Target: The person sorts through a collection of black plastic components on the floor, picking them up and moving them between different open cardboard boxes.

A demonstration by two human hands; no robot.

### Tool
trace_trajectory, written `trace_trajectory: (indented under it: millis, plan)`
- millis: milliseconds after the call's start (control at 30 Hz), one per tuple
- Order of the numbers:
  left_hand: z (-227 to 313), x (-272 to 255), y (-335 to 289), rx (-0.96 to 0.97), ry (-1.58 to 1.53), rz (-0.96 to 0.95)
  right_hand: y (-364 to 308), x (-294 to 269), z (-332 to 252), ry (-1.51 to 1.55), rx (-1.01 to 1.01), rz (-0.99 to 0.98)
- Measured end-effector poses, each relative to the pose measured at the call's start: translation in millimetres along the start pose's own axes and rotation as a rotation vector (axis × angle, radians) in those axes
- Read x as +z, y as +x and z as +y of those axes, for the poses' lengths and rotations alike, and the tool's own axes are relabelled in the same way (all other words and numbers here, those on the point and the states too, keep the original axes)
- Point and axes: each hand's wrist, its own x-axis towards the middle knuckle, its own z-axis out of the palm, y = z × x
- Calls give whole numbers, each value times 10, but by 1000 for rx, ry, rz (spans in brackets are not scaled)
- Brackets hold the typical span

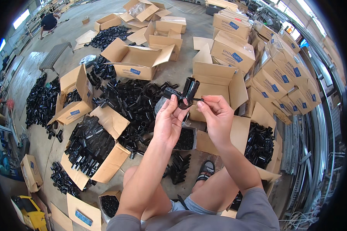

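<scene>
My left hand (168, 125) is raised in front of me, its thumb and fingers closed on a glossy black pipe connector (190, 89) with tube-like branches. One branch points up and another to the left. My right hand (219, 115) is beside it, thumb and forefinger pinching the end of a thin black bolt (197, 99). The bolt lies level, its far end against or inside the connector; which of the two is hidden. Below my hands sits a box of small black parts (185, 139). Several black connectors (178, 167) stand in a stack on the floor near my foot.
Loose black connectors (121, 100) are heaped across the floor ahead and left. Open cardboard boxes (137, 61) stand among them, another open box (239, 86) right behind my hands. Stacked closed cartons (283, 75) and metal profiles (316, 142) line the right. A person (49, 22) is far left.
</scene>
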Motion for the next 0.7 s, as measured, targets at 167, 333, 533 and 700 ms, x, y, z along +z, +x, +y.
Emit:
trace_trajectory:
  millis: [167,333,533,700]
  plan:
    - [-96,54,-17,58,61,-45,-26,-67,6,95,50,61]
    - [-192,169,-79,57,95,-64,-25,-159,176,206,53,78]
    - [-284,107,-54,156,272,-63,-32,-305,290,413,276,42]
    - [-308,226,-125,284,316,-64,-75,-337,355,717,409,2]
